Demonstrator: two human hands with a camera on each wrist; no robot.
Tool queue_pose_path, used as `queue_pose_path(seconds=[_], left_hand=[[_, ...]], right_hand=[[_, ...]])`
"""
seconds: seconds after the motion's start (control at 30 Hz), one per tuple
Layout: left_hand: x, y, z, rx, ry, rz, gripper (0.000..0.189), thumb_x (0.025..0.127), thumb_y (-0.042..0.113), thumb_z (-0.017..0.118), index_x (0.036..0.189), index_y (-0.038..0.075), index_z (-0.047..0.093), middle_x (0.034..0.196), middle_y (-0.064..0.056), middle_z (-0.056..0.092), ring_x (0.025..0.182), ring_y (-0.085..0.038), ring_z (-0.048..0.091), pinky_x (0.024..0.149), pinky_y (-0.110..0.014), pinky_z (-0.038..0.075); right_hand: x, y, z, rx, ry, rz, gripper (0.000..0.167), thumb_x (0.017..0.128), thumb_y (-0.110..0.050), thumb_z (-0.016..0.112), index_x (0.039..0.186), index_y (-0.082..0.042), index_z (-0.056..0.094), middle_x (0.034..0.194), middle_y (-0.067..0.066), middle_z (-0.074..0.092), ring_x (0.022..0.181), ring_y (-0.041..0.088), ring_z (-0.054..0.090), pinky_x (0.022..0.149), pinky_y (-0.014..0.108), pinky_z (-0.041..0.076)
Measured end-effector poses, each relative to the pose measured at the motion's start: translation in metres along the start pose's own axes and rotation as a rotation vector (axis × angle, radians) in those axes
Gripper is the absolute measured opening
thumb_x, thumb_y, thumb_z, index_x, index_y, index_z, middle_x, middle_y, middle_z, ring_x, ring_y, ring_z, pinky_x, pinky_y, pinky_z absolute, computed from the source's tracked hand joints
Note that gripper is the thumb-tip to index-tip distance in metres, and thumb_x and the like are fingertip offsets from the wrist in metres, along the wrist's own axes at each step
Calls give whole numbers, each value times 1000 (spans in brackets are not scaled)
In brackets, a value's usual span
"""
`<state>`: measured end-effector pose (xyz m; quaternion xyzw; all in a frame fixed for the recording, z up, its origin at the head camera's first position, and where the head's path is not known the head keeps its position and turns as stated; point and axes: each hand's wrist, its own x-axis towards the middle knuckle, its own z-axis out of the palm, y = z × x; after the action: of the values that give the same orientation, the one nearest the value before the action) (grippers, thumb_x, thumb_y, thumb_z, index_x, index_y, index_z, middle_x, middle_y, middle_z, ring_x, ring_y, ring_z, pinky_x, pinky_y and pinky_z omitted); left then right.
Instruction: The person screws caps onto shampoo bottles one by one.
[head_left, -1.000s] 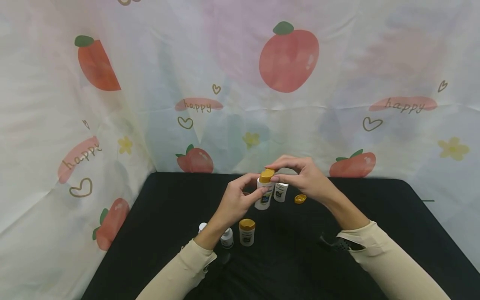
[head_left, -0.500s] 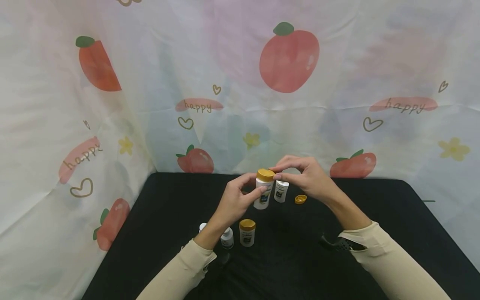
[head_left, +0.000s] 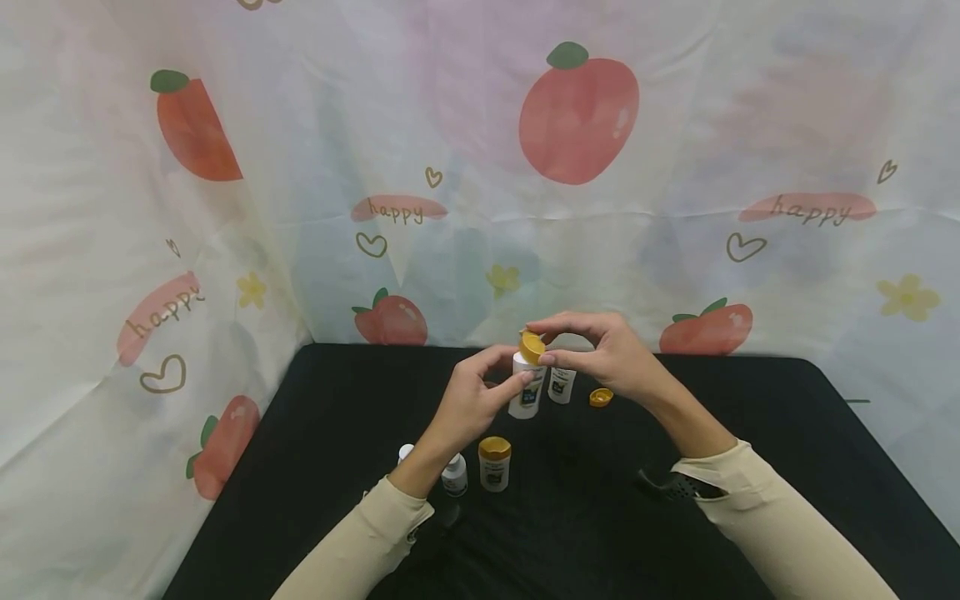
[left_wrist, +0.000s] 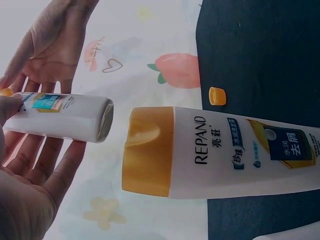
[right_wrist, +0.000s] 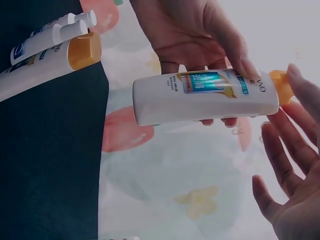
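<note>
My left hand [head_left: 472, 400] grips a white shampoo bottle [head_left: 525, 398] upright around its sides, above the far part of the table. At its top, my right hand [head_left: 611, 354] pinches the gold cap [head_left: 532, 347] between thumb and fingers. The cap sits tilted and turned relative to the bottle's neck. In the right wrist view, the bottle [right_wrist: 205, 97] lies across my left palm with its label showing. Behind the held bottle stands another white shampoo bottle [head_left: 561, 386], its top partly hidden by my right hand. A loose gold cap [head_left: 601, 397] lies to its right.
Nearer to me, a shampoo bottle with a gold cap [head_left: 494, 467] stands on the black table [head_left: 637, 533]. Two small white bottles [head_left: 454, 478] are left of it, partly behind my left forearm. A printed curtain [head_left: 465, 250] hangs around the table's back and left sides.
The gold cap has turned: half a second ago it lay broad side toward me, now it is narrower and tilted. My right fingertips have shifted left over it. My left hand stays put.
</note>
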<state>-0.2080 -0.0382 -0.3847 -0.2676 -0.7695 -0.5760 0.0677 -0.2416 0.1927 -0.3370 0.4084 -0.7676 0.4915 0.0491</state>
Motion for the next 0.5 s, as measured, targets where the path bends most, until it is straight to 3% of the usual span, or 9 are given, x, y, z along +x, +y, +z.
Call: queue_pose_path(seconds=[0.5], left_hand=[[1, 1, 3, 0, 0, 13, 28, 97, 23, 71, 124, 15, 69, 106, -3, 71, 98, -16, 67, 77, -27, 58]], right_hand=[[0, 2, 4, 37, -3, -30, 43, 87, 4, 76, 126, -14, 71, 116, 2, 66, 106, 18, 60, 95, 27, 50]])
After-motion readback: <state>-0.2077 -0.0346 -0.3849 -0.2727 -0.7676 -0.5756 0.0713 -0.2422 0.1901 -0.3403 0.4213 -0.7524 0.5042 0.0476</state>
